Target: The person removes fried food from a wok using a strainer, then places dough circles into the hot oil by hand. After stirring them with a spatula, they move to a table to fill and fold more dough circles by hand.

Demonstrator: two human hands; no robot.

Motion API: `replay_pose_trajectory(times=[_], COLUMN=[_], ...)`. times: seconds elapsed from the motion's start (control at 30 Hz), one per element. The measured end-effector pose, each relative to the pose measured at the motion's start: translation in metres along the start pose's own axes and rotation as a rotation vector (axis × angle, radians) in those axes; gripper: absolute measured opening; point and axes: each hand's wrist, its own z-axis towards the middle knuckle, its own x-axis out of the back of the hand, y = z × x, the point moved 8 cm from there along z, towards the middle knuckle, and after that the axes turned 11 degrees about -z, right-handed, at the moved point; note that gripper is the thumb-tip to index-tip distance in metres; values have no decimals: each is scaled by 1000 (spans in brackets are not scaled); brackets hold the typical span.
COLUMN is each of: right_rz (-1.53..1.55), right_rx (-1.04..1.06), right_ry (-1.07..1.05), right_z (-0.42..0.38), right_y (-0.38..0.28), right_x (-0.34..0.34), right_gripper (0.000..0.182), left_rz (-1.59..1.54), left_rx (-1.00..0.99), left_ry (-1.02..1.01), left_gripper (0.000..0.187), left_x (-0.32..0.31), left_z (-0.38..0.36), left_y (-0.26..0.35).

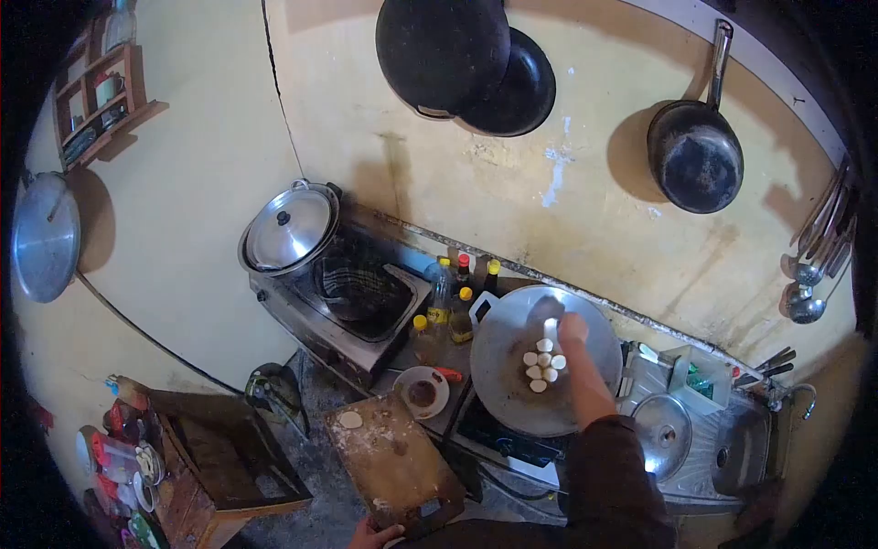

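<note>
Left hand [373, 534] steadies the cutting board [393, 462] at six o'clock; right hand [572, 328], grip closed on a spatula [550, 331], tends white pieces [541, 360] in the wok [512, 384]. Turning them needs a gentle slide underneath.

Counter [416, 352] with stove [352, 302], wok [540, 366], saucer [422, 392], bottles [453, 306].

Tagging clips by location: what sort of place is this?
Most likely a small home kitchen: a gas stove with a lidded pot, frying pans hung on the wall, and a wok holding pale round pieces.

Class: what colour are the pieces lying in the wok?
White pieces, seen in the head view.
</note>
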Motion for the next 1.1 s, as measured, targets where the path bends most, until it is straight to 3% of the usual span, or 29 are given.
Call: replay_pose_trajectory(times=[0.13,0.2,0.27,0.33,0.4,0.43,0.5,0.57,0.63,0.77,0.97,1.1], right_rz=[225,367,567,747,914,778,809,819,764,797,994,796], right_rx=[109,196,307,428,676,735,923,893,816,798,676,663], right_ry=[44,75,76,-104,-263,-284,-85,-16,192,239,-75,-2], right_z=[-22,-50,-87,-134,-213,-236,-278,-303,-317,-334,-333,-339], right_y=[3,-6,-32,-74,-144,-166,-204,-230,-239,-241,-239,-239], right_x=[97,141,177,194,210,209,219,213,216,213,210,203], right_gripper=[14,13,17,18,21,25,35,36,34,28,13,10], left_rz=[102,315,262,209,325,328,441,430,422,529,515,557], left_rx=[36,-264,-300,-344,-308,-312,-192,-218,-238,-229,-270,-275], left_ry=[28,-276,-288,-296,-375,-379,-349,-408,-466,-424,-463,-477], left_gripper=[84,42,43,43,43,43,52,53,55,49,45,47], left_x=[4,14,0,-10,-15,-22,-27,-14,-10,-1,10,10], left_z=[1,39,26,16,11,2,-15,0,1,-11,-15,-20], left_y=[1,-7,4,18,22,31,35,23,22,23,21,23])
